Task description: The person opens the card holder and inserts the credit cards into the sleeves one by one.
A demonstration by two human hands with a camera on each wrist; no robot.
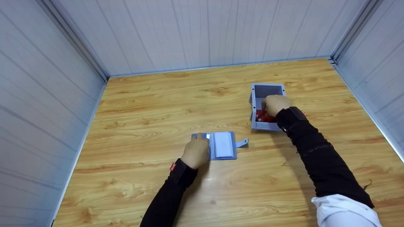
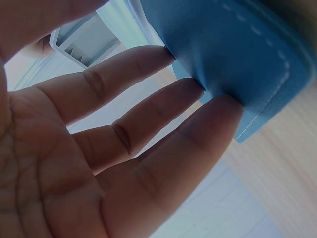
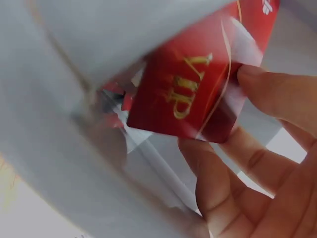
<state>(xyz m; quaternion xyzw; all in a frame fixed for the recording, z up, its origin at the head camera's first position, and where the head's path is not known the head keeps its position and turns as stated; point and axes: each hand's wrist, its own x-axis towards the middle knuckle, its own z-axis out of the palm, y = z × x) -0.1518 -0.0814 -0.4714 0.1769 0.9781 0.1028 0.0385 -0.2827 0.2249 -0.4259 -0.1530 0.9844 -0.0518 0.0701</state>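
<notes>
Right wrist view: the right hand [image 3: 257, 163] has its grip pinched on a glossy red plastic card [image 3: 193, 94] with gold "VIP" lettering, fingertips [image 3: 252, 74] at its rounded edge, inside the small grey open-topped box [image 1: 267, 91]. More red shows in the box. The left hand [image 1: 196, 152] has a wide grip, straight fingers [image 2: 148, 106] pressing the light blue stitched leather wallet [image 1: 222, 145], which lies open on the wooden desk [image 1: 142, 126], near the box.
</notes>
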